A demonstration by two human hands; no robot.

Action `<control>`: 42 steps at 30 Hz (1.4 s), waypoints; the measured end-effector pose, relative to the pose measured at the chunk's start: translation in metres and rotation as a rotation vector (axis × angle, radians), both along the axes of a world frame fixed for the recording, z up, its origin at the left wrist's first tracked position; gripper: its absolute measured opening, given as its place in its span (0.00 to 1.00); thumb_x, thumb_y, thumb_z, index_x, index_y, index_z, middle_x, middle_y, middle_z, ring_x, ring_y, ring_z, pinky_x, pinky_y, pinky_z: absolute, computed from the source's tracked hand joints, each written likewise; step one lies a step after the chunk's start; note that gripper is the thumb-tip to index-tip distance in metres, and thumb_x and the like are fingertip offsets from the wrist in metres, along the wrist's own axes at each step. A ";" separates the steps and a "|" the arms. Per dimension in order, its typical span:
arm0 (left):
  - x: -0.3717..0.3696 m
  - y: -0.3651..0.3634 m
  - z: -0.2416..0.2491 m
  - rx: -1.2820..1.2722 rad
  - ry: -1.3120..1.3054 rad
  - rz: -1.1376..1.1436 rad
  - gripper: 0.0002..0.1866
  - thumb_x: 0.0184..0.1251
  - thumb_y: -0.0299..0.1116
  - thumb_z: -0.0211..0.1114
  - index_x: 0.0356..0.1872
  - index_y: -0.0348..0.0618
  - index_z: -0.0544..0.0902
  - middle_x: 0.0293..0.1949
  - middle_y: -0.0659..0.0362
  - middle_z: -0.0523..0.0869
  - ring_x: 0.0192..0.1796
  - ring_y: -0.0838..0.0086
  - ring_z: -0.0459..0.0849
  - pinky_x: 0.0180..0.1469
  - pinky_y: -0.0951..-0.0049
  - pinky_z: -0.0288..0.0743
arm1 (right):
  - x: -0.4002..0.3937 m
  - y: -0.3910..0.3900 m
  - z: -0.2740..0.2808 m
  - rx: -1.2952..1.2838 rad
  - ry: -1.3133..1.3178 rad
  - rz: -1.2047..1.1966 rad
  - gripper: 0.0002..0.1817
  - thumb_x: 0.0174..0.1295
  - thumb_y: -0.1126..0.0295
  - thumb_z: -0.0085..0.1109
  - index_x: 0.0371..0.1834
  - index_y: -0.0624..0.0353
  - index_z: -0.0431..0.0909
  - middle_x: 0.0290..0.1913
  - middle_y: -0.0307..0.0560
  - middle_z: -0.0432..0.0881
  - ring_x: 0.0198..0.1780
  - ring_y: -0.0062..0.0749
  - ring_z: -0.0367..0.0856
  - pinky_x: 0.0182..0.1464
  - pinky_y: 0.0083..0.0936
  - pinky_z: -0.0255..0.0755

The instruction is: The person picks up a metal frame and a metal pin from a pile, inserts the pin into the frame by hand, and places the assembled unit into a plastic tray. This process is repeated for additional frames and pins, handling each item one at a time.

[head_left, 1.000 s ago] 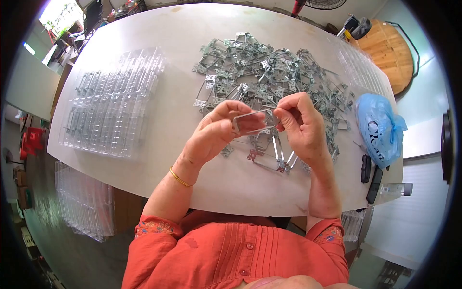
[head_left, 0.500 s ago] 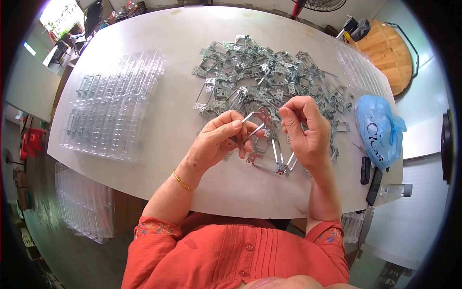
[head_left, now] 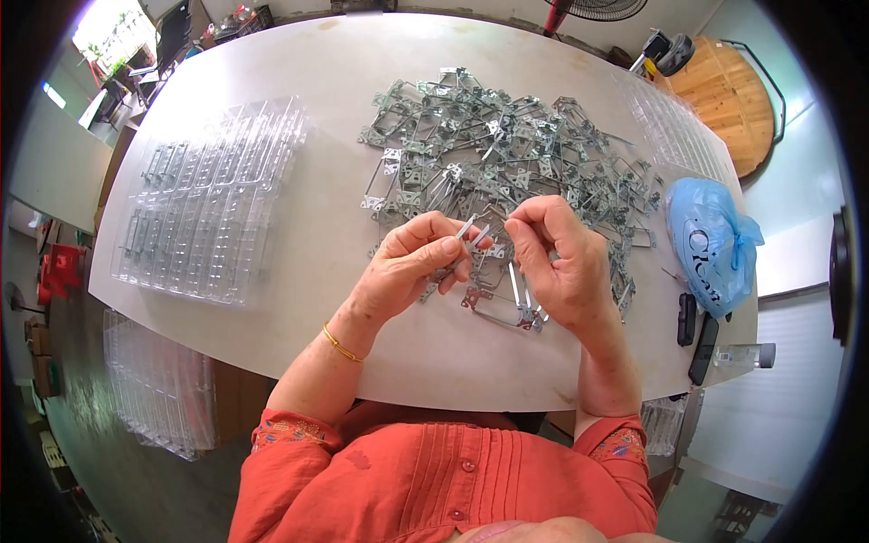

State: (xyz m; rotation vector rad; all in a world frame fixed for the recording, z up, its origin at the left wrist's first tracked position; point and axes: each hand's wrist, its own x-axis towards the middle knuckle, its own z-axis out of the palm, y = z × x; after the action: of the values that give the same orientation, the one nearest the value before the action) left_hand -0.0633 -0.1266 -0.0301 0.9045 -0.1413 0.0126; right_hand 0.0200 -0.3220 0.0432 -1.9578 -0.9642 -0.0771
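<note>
My left hand is closed around a metal bracket, whose narrow bright strips stick up past the thumb and forefinger. Its lower part is hidden by the fingers. Close by on the right, my right hand has thumb and forefinger pinched near the strip tips. What sits in that pinch, if anything, is too small to make out. Beneath both hands, a loose metal frame piece lies at the near edge of a big heap of metal brackets.
Clear plastic trays holding metal parts are stacked on the left of the white table. On the right are another clear tray, a blue plastic bag, a black phone and a clear bottle.
My right hand has moved left, bringing its pinched fingers up to the bracket strips. In my left hand the strips have turned slightly and appear closer together.
</note>
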 end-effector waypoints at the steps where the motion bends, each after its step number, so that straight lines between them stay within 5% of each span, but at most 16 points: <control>1: 0.000 0.000 0.000 0.026 -0.012 0.012 0.10 0.80 0.34 0.60 0.38 0.40 0.79 0.53 0.43 0.84 0.35 0.73 0.80 0.32 0.77 0.72 | -0.001 0.000 0.000 -0.016 0.009 0.001 0.05 0.70 0.74 0.64 0.44 0.59 0.77 0.28 0.46 0.84 0.26 0.32 0.87 0.28 0.27 0.76; 8: 0.001 0.004 -0.003 0.118 -0.048 0.034 0.10 0.79 0.34 0.62 0.37 0.39 0.80 0.53 0.47 0.84 0.37 0.76 0.80 0.33 0.77 0.71 | -0.008 0.001 0.008 -0.025 0.237 -0.005 0.07 0.72 0.73 0.62 0.48 0.60 0.75 0.29 0.47 0.86 0.27 0.28 0.85 0.31 0.26 0.76; 10: 0.001 0.004 -0.005 0.113 -0.060 0.024 0.11 0.78 0.34 0.65 0.49 0.36 0.82 0.47 0.55 0.87 0.35 0.84 0.78 0.36 0.80 0.73 | -0.007 0.000 0.010 -0.051 0.305 0.005 0.08 0.73 0.73 0.61 0.51 0.61 0.75 0.28 0.46 0.86 0.26 0.25 0.84 0.30 0.24 0.75; 13: 0.000 0.005 -0.007 0.166 -0.019 0.046 0.11 0.78 0.34 0.65 0.50 0.35 0.82 0.43 0.59 0.86 0.34 0.85 0.76 0.36 0.81 0.72 | -0.007 0.000 0.013 -0.056 0.352 0.026 0.10 0.74 0.72 0.59 0.54 0.63 0.76 0.26 0.45 0.85 0.26 0.23 0.83 0.30 0.23 0.75; 16: 0.000 0.008 -0.003 0.200 -0.023 0.031 0.09 0.78 0.33 0.64 0.39 0.38 0.83 0.54 0.51 0.85 0.37 0.81 0.79 0.37 0.77 0.74 | -0.008 0.000 0.016 -0.063 0.378 0.044 0.12 0.75 0.72 0.58 0.57 0.64 0.76 0.25 0.44 0.84 0.26 0.21 0.82 0.30 0.22 0.75; 17: -0.002 0.010 -0.002 0.360 0.036 0.023 0.09 0.78 0.34 0.65 0.43 0.37 0.84 0.52 0.54 0.85 0.36 0.83 0.78 0.37 0.78 0.73 | -0.008 0.000 0.015 -0.051 0.398 0.063 0.12 0.75 0.72 0.57 0.58 0.65 0.77 0.26 0.42 0.84 0.27 0.19 0.82 0.30 0.21 0.75; 21: -0.006 0.000 0.001 0.294 0.021 -0.020 0.15 0.75 0.39 0.69 0.51 0.37 0.84 0.41 0.65 0.84 0.36 0.86 0.76 0.37 0.82 0.70 | -0.007 0.001 0.016 -0.008 0.507 0.100 0.11 0.77 0.71 0.56 0.54 0.67 0.79 0.28 0.40 0.83 0.28 0.15 0.80 0.30 0.19 0.75; 24: -0.005 0.004 -0.001 0.335 0.007 -0.024 0.13 0.75 0.39 0.70 0.45 0.39 0.84 0.45 0.64 0.83 0.35 0.86 0.74 0.37 0.82 0.69 | -0.004 -0.002 0.017 0.014 0.674 0.128 0.11 0.77 0.71 0.56 0.54 0.67 0.79 0.27 0.41 0.83 0.28 0.15 0.79 0.29 0.20 0.76; 28: -0.006 0.000 0.003 0.428 -0.042 0.028 0.08 0.74 0.34 0.69 0.38 0.39 0.85 0.53 0.59 0.84 0.36 0.86 0.75 0.38 0.80 0.70 | -0.007 0.000 0.016 -0.058 0.589 0.091 0.09 0.77 0.69 0.57 0.46 0.67 0.78 0.23 0.40 0.82 0.24 0.15 0.78 0.27 0.20 0.72; 33: -0.001 -0.004 -0.005 0.667 -0.223 0.083 0.07 0.72 0.31 0.70 0.36 0.38 0.83 0.55 0.57 0.85 0.41 0.80 0.79 0.42 0.74 0.75 | -0.005 -0.004 0.014 -0.206 0.322 0.007 0.06 0.71 0.71 0.62 0.40 0.62 0.78 0.22 0.46 0.81 0.21 0.29 0.79 0.26 0.26 0.71; 35: 0.000 -0.003 -0.008 0.789 -0.288 0.103 0.07 0.71 0.29 0.70 0.36 0.36 0.83 0.54 0.54 0.86 0.44 0.76 0.82 0.47 0.70 0.77 | -0.005 -0.004 0.011 -0.234 -0.037 0.001 0.04 0.67 0.72 0.64 0.38 0.60 0.79 0.27 0.49 0.82 0.24 0.40 0.81 0.28 0.32 0.72; 38: -0.002 -0.003 0.002 0.789 -0.236 -0.012 0.06 0.69 0.29 0.70 0.37 0.37 0.82 0.52 0.52 0.86 0.44 0.72 0.85 0.49 0.70 0.79 | 0.000 -0.002 0.003 -0.098 -0.076 0.029 0.04 0.65 0.73 0.65 0.37 0.60 0.80 0.33 0.50 0.82 0.29 0.44 0.81 0.30 0.35 0.73; 40: -0.004 -0.008 -0.004 0.785 -0.268 -0.049 0.07 0.71 0.29 0.69 0.36 0.36 0.82 0.52 0.53 0.86 0.43 0.75 0.84 0.48 0.73 0.79 | -0.002 -0.003 0.004 -0.102 0.043 0.013 0.04 0.67 0.74 0.65 0.38 0.60 0.79 0.35 0.50 0.82 0.30 0.38 0.82 0.31 0.31 0.74; 42: -0.006 -0.012 -0.004 0.449 -0.049 -0.048 0.06 0.71 0.28 0.68 0.37 0.34 0.83 0.54 0.52 0.86 0.42 0.75 0.85 0.44 0.73 0.79 | -0.001 -0.001 0.007 0.093 0.148 -0.052 0.04 0.69 0.75 0.65 0.39 0.61 0.78 0.34 0.45 0.82 0.31 0.27 0.83 0.33 0.24 0.75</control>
State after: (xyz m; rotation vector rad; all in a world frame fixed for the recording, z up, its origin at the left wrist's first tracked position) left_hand -0.0689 -0.1382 -0.0343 1.3496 -0.2165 -0.0435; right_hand 0.0187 -0.3231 0.0503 -1.8747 -0.7998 -0.0064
